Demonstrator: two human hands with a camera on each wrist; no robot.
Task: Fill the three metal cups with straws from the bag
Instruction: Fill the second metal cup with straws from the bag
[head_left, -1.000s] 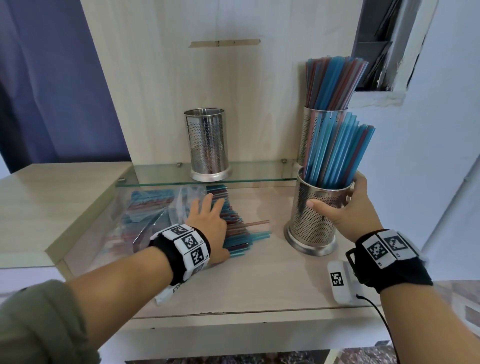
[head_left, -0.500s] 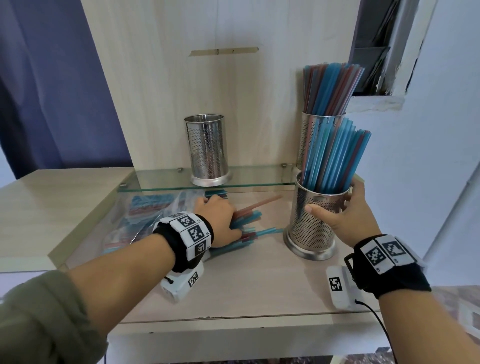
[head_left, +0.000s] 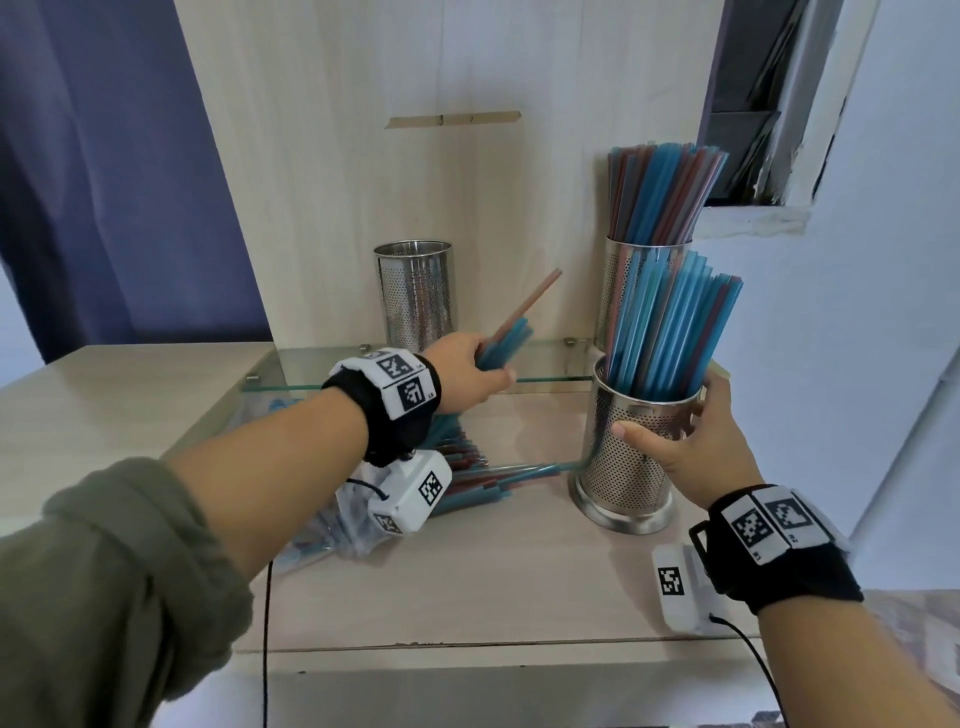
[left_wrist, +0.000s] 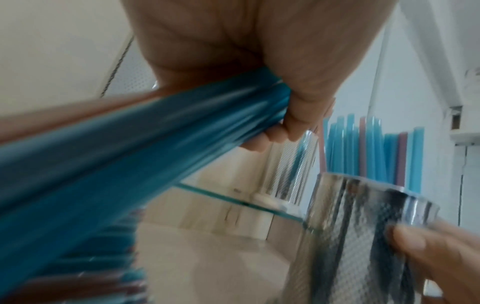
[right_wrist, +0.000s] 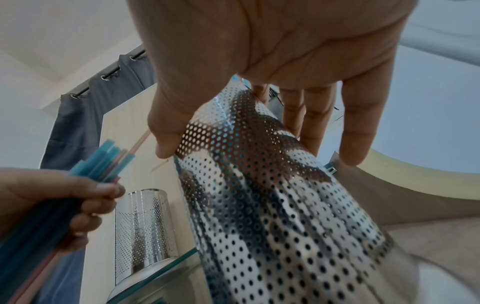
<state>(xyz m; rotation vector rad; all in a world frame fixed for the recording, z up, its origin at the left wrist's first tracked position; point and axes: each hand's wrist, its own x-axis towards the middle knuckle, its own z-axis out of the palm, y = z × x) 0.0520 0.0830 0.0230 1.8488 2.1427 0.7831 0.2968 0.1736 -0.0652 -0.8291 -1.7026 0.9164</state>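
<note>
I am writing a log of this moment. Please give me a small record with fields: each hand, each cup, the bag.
left hand: grips a bunch of straws, lifted above the desk
right hand: holds the front cup
front cup: on the desk, holds many straws
back right cup: on the glass shelf, full of straws
back left cup: on the glass shelf, no straws seen
bag: lies on the desk, straws remain
</note>
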